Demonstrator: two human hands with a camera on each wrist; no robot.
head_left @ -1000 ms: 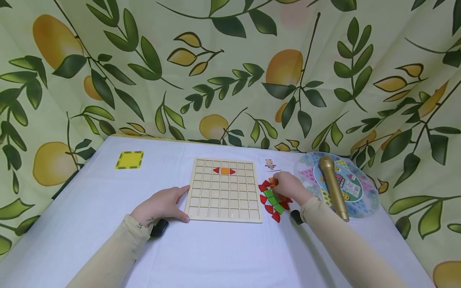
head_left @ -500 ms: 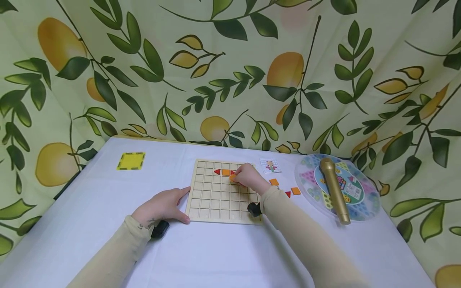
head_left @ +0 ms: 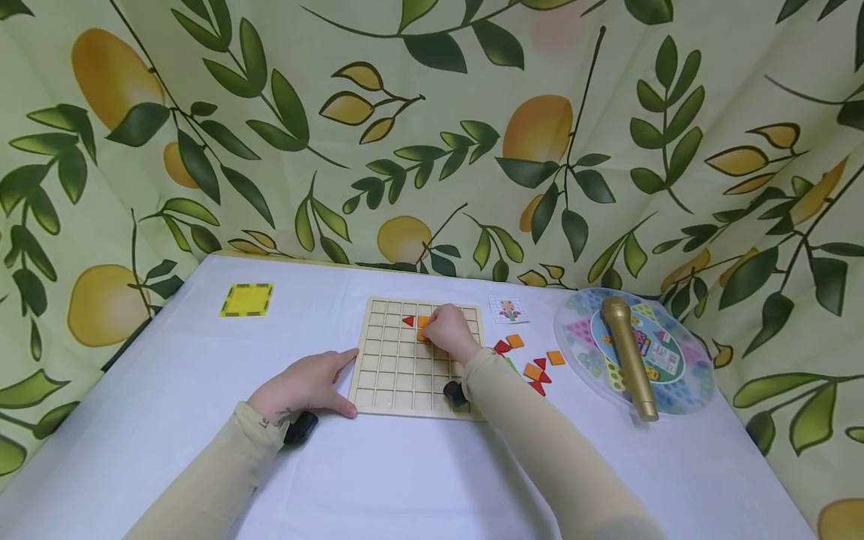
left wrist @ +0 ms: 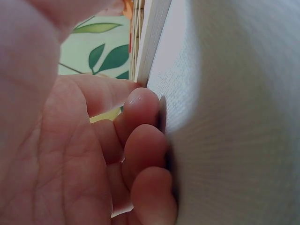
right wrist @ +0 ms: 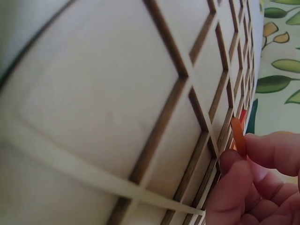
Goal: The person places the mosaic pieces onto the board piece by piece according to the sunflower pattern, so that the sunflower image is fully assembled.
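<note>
A wooden grid board (head_left: 391,379) lies on the white-covered table. My right hand (head_left: 451,334) is over its upper part, pinching an orange square tile (right wrist: 239,137) between thumb and finger. That tile is tilted on edge in the right wrist view, close over the grid. Just beyond it, another orange square (head_left: 422,321) sits in a cell beside a red tile (head_left: 409,321) with a pointed end. The red tile on the far side is hidden behind my right hand. My left hand (head_left: 304,386) rests at the board's left edge, index fingertip and thumb against it, other fingertips on the table.
Loose red and orange tiles (head_left: 533,371) lie right of the board, some green partly behind the sleeve. A small picture card (head_left: 508,309) is behind them. Farther right, a gold microphone (head_left: 631,360) lies across a round patterned pack (head_left: 574,360). A yellow square (head_left: 247,300) is far left.
My right hand has gone from the loose tiles to the board with an orange square tile, then slightly left to beneath the placed orange one. The left hand stays put.
</note>
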